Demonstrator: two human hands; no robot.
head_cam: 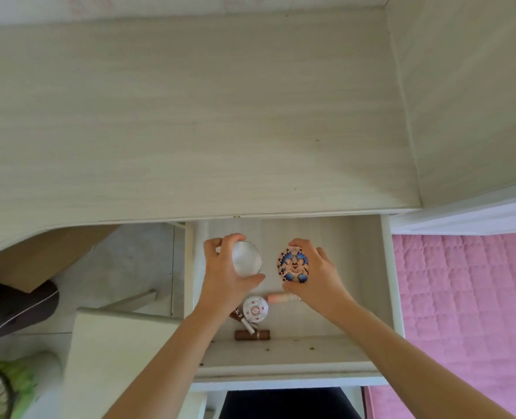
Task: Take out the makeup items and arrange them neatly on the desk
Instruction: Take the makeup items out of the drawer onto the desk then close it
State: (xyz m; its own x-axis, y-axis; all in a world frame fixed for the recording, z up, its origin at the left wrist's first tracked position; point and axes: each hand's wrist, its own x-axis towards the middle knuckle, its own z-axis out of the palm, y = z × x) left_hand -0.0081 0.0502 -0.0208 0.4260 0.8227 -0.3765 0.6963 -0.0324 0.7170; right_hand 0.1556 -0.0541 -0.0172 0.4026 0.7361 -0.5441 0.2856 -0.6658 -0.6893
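Two hands grip round compacts: left (223, 267) white (247, 257); right (317, 275) blue-patterned (293, 265).

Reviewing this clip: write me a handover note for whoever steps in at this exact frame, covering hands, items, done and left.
Left hand: grips the white round compact above the open drawer.
Right hand: holds the blue patterned compact, also over the drawer.
Still in the drawer: small floral compact, pink tube, brown lipstick tube, plus another tube partly hidden under the floral compact.
Done: two compacts in hand.
Left: nothing is on the desk yet; place both, then fetch and arrange the rest.
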